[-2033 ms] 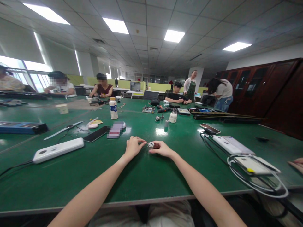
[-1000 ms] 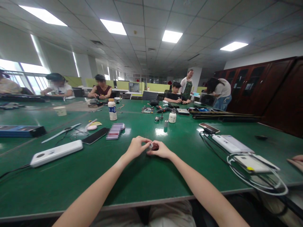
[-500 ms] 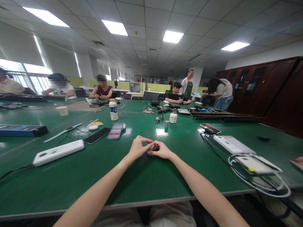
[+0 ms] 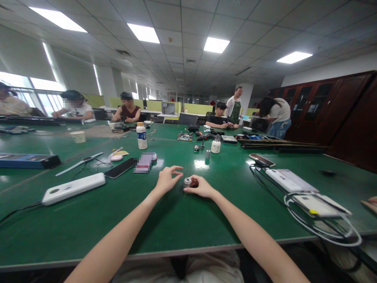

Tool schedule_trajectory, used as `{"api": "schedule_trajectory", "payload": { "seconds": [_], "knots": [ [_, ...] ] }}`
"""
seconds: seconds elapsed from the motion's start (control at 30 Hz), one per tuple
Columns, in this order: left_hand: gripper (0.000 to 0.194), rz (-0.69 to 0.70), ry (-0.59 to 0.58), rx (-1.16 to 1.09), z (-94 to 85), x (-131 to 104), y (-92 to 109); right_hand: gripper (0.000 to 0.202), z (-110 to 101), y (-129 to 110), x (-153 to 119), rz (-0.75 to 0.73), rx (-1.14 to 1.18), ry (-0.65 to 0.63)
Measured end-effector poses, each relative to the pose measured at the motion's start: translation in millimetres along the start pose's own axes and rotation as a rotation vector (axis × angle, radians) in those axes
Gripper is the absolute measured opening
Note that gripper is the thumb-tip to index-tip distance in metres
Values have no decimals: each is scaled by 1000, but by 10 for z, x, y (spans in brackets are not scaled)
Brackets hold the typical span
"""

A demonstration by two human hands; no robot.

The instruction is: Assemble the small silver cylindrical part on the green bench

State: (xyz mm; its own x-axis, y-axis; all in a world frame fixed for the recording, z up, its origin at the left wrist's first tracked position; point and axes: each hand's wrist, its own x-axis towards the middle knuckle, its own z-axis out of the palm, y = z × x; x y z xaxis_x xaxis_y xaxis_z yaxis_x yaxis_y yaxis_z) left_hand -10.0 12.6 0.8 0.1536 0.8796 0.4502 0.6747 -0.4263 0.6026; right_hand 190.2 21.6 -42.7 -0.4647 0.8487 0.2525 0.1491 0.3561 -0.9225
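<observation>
A small silver metal cylinder [image 4: 187, 182] stands upright on the green table [image 4: 176, 224], with a dark-marked round top. My right hand [image 4: 201, 186] grips it from the right side between thumb and fingers. Just left of it, my left hand [image 4: 168, 179] is off the cylinder, thumb and fingers apart with nothing between them. Farther back on the table stands another small silver cylinder [image 4: 207, 154], beside a white patterned jar [image 4: 216, 146]. Small dark metal parts [image 4: 196, 148] lie near these.
To the left are a white power strip [image 4: 73, 189], a black phone [image 4: 120, 168] and a bottle [image 4: 141, 136]. On the right, cables [image 4: 287, 204] loop around power banks and phones [image 4: 321, 205]. Tools lie farther back; several people sit or stand around, and another person's hand [image 4: 369, 204] shows at the right edge.
My left hand has let go of the cylinder and moved left, its fingers opening. The cylinder's top now shows. My right hand has stayed at the cylinder.
</observation>
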Motion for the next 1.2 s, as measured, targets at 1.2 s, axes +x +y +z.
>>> {"api": "schedule_trajectory", "payload": {
  "seconds": [1.2],
  "knots": [
    [31,149,-4,-25,43,-130,315,53,7,5,3,-11,27,-19]
  ]
}}
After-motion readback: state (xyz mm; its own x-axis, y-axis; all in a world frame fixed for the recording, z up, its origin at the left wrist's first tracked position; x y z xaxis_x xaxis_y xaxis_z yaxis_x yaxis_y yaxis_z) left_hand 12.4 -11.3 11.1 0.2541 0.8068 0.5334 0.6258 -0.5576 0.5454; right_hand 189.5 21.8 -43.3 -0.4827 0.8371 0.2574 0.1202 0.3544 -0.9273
